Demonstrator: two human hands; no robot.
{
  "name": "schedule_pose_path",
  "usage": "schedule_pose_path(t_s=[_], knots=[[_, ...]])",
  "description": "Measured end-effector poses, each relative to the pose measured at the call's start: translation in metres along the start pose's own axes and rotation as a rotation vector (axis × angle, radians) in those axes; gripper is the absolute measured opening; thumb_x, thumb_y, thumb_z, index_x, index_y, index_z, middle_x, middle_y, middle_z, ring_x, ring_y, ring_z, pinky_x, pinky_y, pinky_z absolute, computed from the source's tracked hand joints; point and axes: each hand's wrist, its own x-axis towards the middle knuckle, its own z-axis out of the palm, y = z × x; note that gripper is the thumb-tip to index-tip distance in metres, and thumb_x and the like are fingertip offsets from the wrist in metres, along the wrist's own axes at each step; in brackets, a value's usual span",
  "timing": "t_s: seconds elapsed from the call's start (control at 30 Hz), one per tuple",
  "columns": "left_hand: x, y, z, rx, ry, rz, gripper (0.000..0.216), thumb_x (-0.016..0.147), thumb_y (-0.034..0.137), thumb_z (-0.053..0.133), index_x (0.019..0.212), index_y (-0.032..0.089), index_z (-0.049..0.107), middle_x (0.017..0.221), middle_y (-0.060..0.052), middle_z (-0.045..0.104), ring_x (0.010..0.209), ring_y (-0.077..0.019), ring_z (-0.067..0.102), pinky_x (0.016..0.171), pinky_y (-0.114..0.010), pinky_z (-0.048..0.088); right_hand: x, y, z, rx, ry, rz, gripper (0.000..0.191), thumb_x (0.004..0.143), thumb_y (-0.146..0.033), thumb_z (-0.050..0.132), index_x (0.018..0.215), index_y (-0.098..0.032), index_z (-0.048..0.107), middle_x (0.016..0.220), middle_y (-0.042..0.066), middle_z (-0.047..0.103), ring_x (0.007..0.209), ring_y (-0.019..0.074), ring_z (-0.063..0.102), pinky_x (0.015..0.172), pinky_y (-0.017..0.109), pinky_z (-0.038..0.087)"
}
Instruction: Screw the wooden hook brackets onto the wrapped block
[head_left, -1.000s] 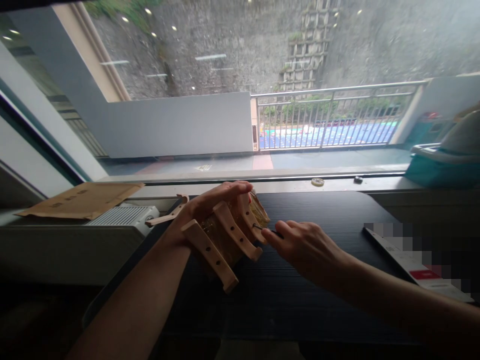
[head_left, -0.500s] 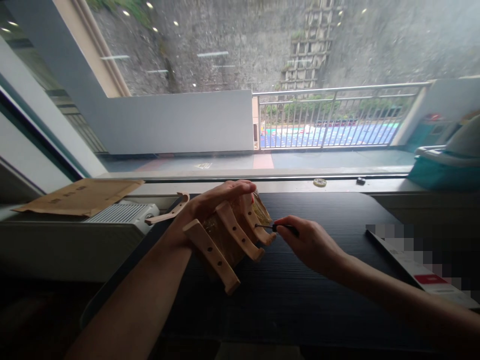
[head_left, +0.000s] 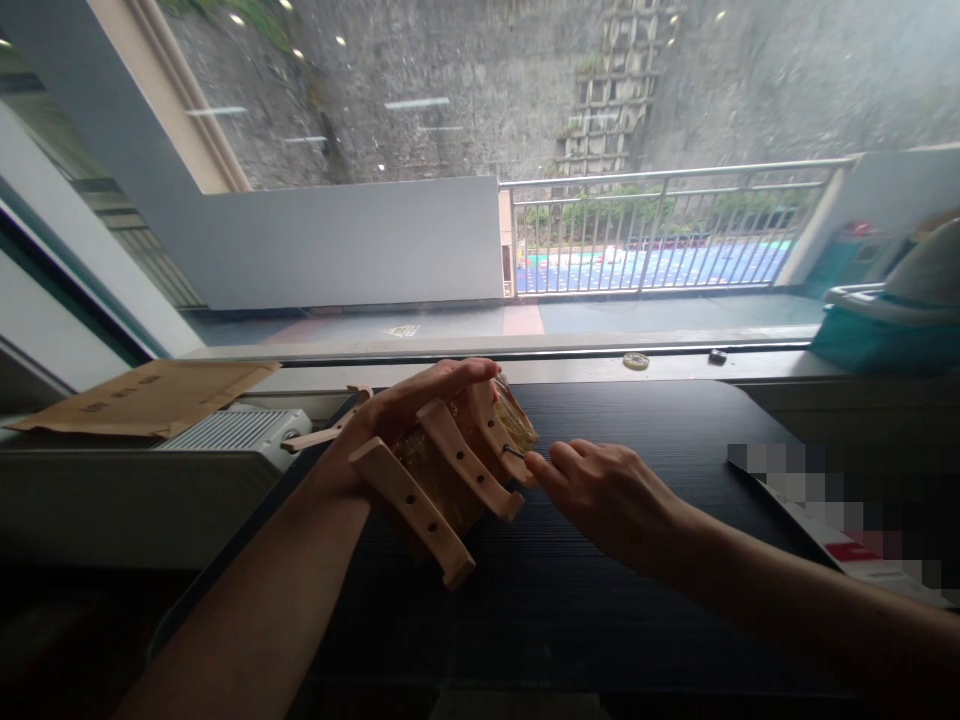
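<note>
Over the far side of an amber, see-through, film-like bundle (head_left: 465,505) lies my left hand (head_left: 431,392), closed around it with the thumb on top. Across that bundle run three pale wooden bracket-shaped pieces (head_left: 411,505), each with dark holes and a hooked lower end. My right hand (head_left: 600,490) pinches a small screwdriver (head_left: 516,452); its thin shaft meets the farthest wooden piece (head_left: 493,430) at a hole. Most of its handle is hidden in my fingers. Another curved wooden piece (head_left: 322,437) lies beyond my left wrist.
The bundle is over a dark table (head_left: 637,600). A brown envelope (head_left: 150,395) rests on a white radiator (head_left: 236,430) at left. On the windowsill are a roll of tape (head_left: 636,361), a small dark object (head_left: 717,356) and a teal bin (head_left: 855,335).
My right hand has moved slightly left and closer to the farthest wooden piece, so less of the screwdriver shows. The left hand keeps its hold; the whole view has shifted a little.
</note>
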Motion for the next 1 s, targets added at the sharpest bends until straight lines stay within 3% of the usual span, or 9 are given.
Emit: schedule_pose_path(t_s=[0.2, 0.27, 0.37, 0.57, 0.67, 0.77, 1.0], knots=[[-0.004, 0.001, 0.003, -0.050, 0.052, -0.031, 0.042, 0.084, 0.029, 0.053, 0.124, 0.018, 0.052, 0.136, -0.011, 0.044, 0.128, -0.0350, 0.035, 0.105, -0.052, 0.030, 0.002, 0.005, 0.014, 0.461, -0.013, 0.471, 0.026, 0.090, -0.029, 0.038, 0.101, -0.023, 0.061, 0.080, 0.001, 0.067, 0.068, 0.0150, 0.060, 0.056, 0.025, 0.036], [-0.004, 0.002, 0.005, -0.038, 0.047, -0.037, 0.043, 0.083, 0.029, 0.053, 0.125, 0.019, 0.051, 0.137, -0.011, 0.043, 0.128, -0.0348, 0.035, 0.105, -0.052, 0.029, 0.002, 0.010, 0.013, 0.588, -0.042, 0.557, 0.027, 0.090, -0.034, 0.038, 0.101, -0.025, 0.061, 0.080, 0.000, 0.068, 0.069, 0.0146, 0.061, 0.057, 0.025, 0.037], [-0.002, 0.004, 0.008, 0.004, 0.012, -0.034, 0.046, 0.082, 0.027, 0.055, 0.127, 0.020, 0.049, 0.138, -0.011, 0.042, 0.127, -0.0348, 0.037, 0.105, -0.052, 0.030, 0.000, 0.013, 0.004, 0.537, -0.099, 0.511, 0.026, 0.090, -0.036, 0.038, 0.102, -0.025, 0.059, 0.074, -0.001, 0.066, 0.062, 0.0138, 0.059, 0.052, 0.024, 0.035], [0.004, 0.003, 0.004, 0.083, -0.053, 0.021, 0.048, 0.079, 0.026, 0.060, 0.125, 0.019, 0.051, 0.136, -0.012, 0.043, 0.127, -0.0355, 0.036, 0.104, -0.052, 0.030, -0.001, 0.003, -0.016, -0.014, -0.084, 0.047, 0.024, 0.082, -0.007, 0.043, 0.098, -0.019, 0.055, 0.076, 0.002, 0.059, 0.058, 0.0135, 0.052, 0.046, 0.026, 0.024], [0.004, -0.001, 0.001, 0.055, -0.045, 0.019, 0.047, 0.081, 0.026, 0.058, 0.126, 0.019, 0.049, 0.138, -0.013, 0.042, 0.127, -0.0353, 0.036, 0.103, -0.053, 0.030, 0.002, 0.001, -0.014, -0.084, -0.059, -0.059, 0.022, 0.083, -0.005, 0.040, 0.096, -0.015, 0.055, 0.075, 0.004, 0.058, 0.057, 0.0135, 0.050, 0.047, 0.026, 0.025], [0.001, -0.002, -0.001, 0.002, -0.026, 0.018, 0.046, 0.082, 0.028, 0.057, 0.126, 0.020, 0.049, 0.139, -0.012, 0.041, 0.128, -0.0351, 0.034, 0.103, -0.053, 0.030, 0.006, 0.003, -0.008, -0.004, -0.040, -0.001, 0.021, 0.084, -0.007, 0.039, 0.093, -0.016, 0.056, 0.075, 0.003, 0.059, 0.056, 0.0127, 0.050, 0.046, 0.026, 0.024], [0.002, 0.007, 0.000, 0.009, -0.032, -0.023, 0.045, 0.081, 0.035, 0.057, 0.125, 0.025, 0.051, 0.135, -0.007, 0.047, 0.127, -0.0341, 0.037, 0.103, -0.050, 0.034, 0.006, 0.009, 0.006, 0.507, -0.061, 0.514, 0.030, 0.092, -0.032, 0.034, 0.094, -0.023, 0.062, 0.075, 0.001, 0.066, 0.064, 0.0133, 0.059, 0.054, 0.024, 0.034]])
